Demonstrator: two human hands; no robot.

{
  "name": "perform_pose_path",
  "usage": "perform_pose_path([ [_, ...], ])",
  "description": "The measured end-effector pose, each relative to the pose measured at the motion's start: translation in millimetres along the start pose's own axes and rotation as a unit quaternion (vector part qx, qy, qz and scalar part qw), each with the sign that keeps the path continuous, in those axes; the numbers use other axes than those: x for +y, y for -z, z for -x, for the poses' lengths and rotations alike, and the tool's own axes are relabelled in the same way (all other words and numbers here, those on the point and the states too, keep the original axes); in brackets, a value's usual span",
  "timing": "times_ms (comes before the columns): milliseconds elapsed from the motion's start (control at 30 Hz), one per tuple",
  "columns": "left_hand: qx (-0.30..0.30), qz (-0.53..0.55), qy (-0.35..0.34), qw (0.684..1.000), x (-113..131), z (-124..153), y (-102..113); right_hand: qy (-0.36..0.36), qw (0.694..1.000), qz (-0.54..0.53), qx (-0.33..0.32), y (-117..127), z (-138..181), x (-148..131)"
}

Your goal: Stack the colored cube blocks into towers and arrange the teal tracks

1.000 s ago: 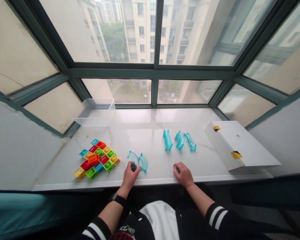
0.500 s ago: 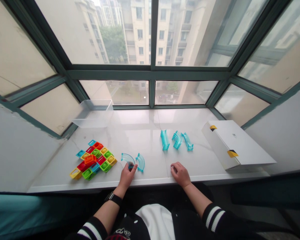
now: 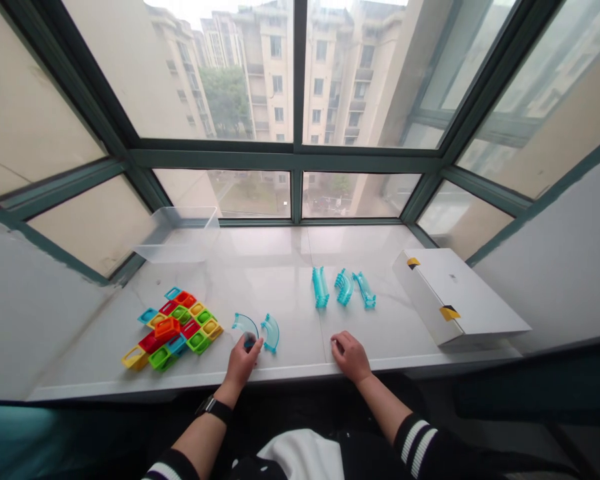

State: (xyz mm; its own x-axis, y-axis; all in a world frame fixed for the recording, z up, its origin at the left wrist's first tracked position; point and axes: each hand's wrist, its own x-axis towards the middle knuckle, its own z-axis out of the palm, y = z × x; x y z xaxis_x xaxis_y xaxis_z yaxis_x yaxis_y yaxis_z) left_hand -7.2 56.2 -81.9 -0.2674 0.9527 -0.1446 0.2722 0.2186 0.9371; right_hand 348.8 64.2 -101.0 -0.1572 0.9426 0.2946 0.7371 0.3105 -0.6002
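Observation:
My left hand [image 3: 243, 360] is closed on the near end of a clear blue curved track piece [image 3: 247, 323], which lies on the white sill. Just right of it is a second curved track piece [image 3: 271, 333], apart from my fingers. My right hand [image 3: 351, 357] rests near the sill's front edge, its fingers curled in and nothing visible in them. Beyond it stand stacks of blue track pieces: a straight stack [image 3: 320, 288], a curved stack [image 3: 345, 287] and a slimmer straight one [image 3: 365, 291].
Left of my hands lies a pile of coloured plastic blocks [image 3: 180, 328]. A clear plastic bin [image 3: 180, 235] sits at the back left by the window. On the right stands a white box [image 3: 460, 293] with yellow-and-black tape. The sill's front edge [image 3: 300, 372] runs close below my hands.
The camera view has shifted slightly, so everything appears a little lower and further left. Both hands and the track pieces keep their places on the sill.

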Motion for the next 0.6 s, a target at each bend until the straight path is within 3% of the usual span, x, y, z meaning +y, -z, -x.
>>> perform_pose_path([
  [400,-0.002,-0.002,-0.005,1.000,5,2,-1,0.001,1.000,-0.021,0.001,1,-2,2],
  [600,0.035,0.007,-0.018,0.999,23,6,-7,-0.057,0.986,-0.146,-0.065,20,-10,-11],
])
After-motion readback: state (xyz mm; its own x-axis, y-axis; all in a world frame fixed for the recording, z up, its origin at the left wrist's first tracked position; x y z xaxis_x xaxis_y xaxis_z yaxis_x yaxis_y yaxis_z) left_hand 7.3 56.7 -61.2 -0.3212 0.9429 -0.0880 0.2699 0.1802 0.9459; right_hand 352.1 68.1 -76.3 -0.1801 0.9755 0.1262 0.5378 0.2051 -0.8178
